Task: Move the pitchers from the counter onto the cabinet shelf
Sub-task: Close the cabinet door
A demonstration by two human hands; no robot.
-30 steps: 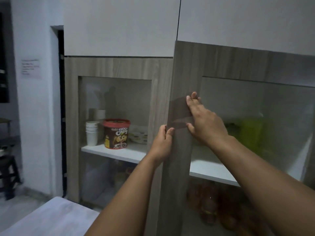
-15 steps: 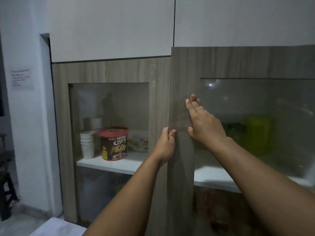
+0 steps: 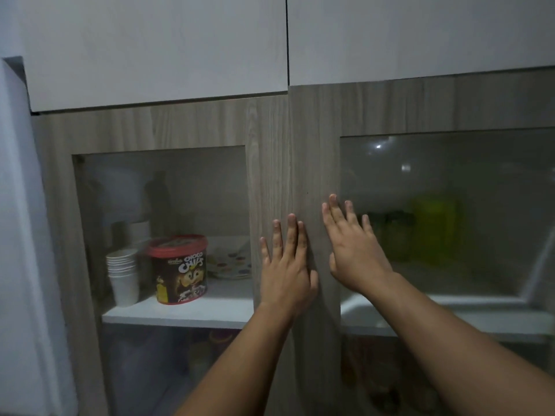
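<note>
From the head view, the right-hand cabinet door [image 3: 315,175], ajar a second ago, is now sitting flush with its neighbour. Both hands are pressing flat against it, fingers spread wide and holding nothing: the left hand [image 3: 285,274] at six o'clock, the right hand [image 3: 354,253] toward four. A yellow-green pitcher [image 3: 435,226] is standing on the cabinet shelf [image 3: 450,316] behind the glass, so the storing is looking finished.

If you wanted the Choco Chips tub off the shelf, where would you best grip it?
Probably around the dark side wall of the Choco Chips tub, coming from the front right. It stands upright, and the stacked paper cups crowd its left. The glass door looks shut, so open that first.
</note>
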